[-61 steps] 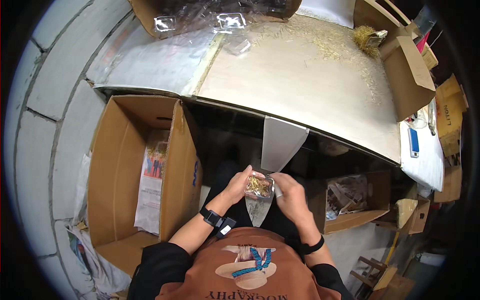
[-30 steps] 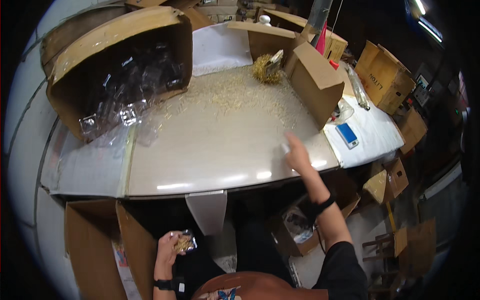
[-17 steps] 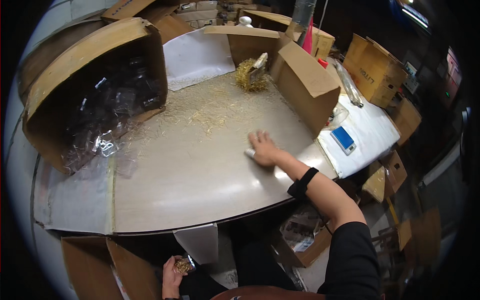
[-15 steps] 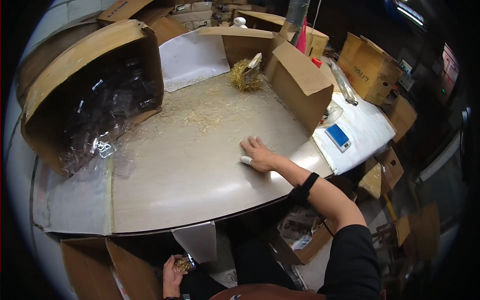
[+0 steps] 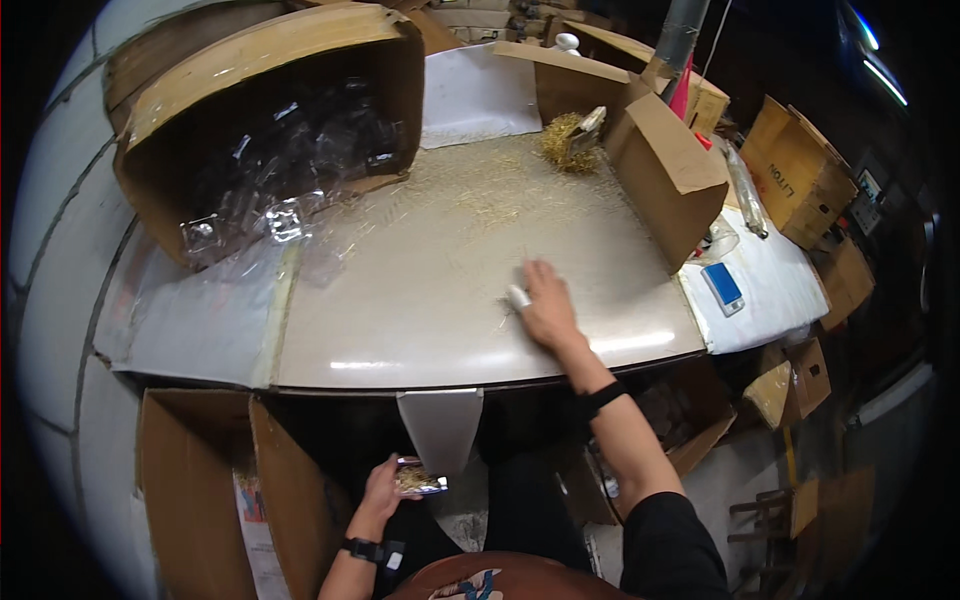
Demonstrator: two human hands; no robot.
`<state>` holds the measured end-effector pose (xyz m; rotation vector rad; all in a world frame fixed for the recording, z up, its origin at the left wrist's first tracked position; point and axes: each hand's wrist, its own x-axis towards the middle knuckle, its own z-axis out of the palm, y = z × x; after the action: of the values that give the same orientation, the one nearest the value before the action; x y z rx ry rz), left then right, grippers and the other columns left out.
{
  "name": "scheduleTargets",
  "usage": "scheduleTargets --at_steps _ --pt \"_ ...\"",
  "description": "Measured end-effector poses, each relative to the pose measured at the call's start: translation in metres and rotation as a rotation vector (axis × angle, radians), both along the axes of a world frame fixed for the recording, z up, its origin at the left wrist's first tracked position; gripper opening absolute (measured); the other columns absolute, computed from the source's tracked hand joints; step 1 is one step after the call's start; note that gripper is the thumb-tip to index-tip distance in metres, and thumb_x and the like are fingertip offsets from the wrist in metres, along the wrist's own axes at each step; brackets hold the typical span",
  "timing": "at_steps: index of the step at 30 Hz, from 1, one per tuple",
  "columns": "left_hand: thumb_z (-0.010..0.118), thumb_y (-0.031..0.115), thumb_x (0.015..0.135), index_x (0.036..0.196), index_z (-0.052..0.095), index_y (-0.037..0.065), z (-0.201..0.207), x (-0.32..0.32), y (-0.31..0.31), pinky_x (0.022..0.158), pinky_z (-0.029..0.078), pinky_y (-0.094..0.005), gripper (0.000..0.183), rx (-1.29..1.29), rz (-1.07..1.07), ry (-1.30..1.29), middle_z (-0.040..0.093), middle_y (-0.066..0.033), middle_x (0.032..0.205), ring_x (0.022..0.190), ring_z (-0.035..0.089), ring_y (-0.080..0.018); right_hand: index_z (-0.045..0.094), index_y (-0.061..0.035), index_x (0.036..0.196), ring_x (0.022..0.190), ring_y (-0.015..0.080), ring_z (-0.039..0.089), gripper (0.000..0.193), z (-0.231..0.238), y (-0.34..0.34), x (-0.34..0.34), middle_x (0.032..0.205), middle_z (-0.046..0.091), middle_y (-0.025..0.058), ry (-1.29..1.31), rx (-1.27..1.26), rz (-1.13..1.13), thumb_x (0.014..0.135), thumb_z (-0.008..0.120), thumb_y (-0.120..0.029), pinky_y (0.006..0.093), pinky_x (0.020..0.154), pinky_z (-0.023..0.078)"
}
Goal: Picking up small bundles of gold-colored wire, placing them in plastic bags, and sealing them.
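Observation:
My left hand (image 5: 381, 487), low beside the table's front, is closed round a small clear plastic box (image 5: 421, 481). Thin gold-coloured pieces, like pins or wires, lie in this box. Palm down on the smooth table top (image 5: 400, 300), my right hand (image 5: 548, 308) is open, its fingers stretched forward and slightly blurred. One of its digits has a white covering. A few thin pieces lie by its fingers. Farther back, more gold-coloured pieces (image 5: 490, 208) are strewn over the surface, and a tangled heap of them (image 5: 562, 143) sits against a cardboard wall with a small box-like object on it.
On the left a large tipped cardboard carton (image 5: 262, 50) holds many clear plastic boxes (image 5: 340, 135), some spilling out. A cardboard screen (image 5: 672, 150) borders the right. Beyond it a blue-topped scale (image 5: 722, 287) rests on a white surface. An open carton (image 5: 195, 480) stands below left.
The view has shifted, so the table appears farther right and higher. My right hand has slid leftward and nearer the front edge. My left hand still holds the clear box, now more fully in sight.

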<state>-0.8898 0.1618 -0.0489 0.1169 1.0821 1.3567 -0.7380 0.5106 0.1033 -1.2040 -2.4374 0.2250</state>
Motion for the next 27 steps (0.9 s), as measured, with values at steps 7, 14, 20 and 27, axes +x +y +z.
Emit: scheduleTargets --at_steps 7,14,20,27 --pt "0.040 0.028 0.095 0.109 0.056 -0.004 0.016 0.048 0.030 0.049 0.057 -0.0306 0.039 -0.014 -0.093 0.033 0.066 -0.0136 0.092 0.071 0.068 -0.0206 0.039 0.0052 0.133 0.136 0.0365 0.026 0.055 -0.011 -0.112 -0.053 0.143 0.032 0.0233 0.026 0.001 0.246 0.079 0.044 0.000 0.0451 0.111 0.023" --pt "0.036 0.035 0.099 0.106 0.056 -0.003 0.037 0.045 0.026 0.044 0.054 -0.0284 0.044 0.040 -0.007 -0.047 0.066 -0.0122 0.088 0.065 0.067 -0.0200 0.047 0.0061 0.123 0.130 0.0370 0.036 0.060 0.027 -0.210 -0.009 0.134 0.044 0.0220 0.147 -0.166 0.421 0.064 0.053 0.008 0.0422 0.108 0.030" --pt "0.032 0.036 0.100 0.112 0.057 0.001 0.039 0.051 0.016 0.041 0.052 -0.0205 0.044 0.058 0.001 -0.041 0.068 -0.0095 0.088 0.068 0.068 -0.0138 0.061 0.0002 0.106 0.102 0.0291 0.061 0.042 0.004 -0.232 0.050 0.108 0.062 0.0160 0.381 -0.414 0.324 0.072 0.046 0.019 0.0303 0.088 0.046" --pt "0.038 0.039 0.098 0.109 0.057 0.001 0.012 0.057 -0.004 0.045 0.053 -0.0227 0.044 0.017 -0.017 -0.052 0.066 -0.0072 0.085 0.066 0.065 -0.0136 0.058 0.0014 0.112 0.104 0.0388 0.057 0.040 -0.056 -0.279 0.044 0.114 0.058 0.0224 0.130 -0.530 0.526 0.074 0.051 0.012 0.0407 0.090 0.047"
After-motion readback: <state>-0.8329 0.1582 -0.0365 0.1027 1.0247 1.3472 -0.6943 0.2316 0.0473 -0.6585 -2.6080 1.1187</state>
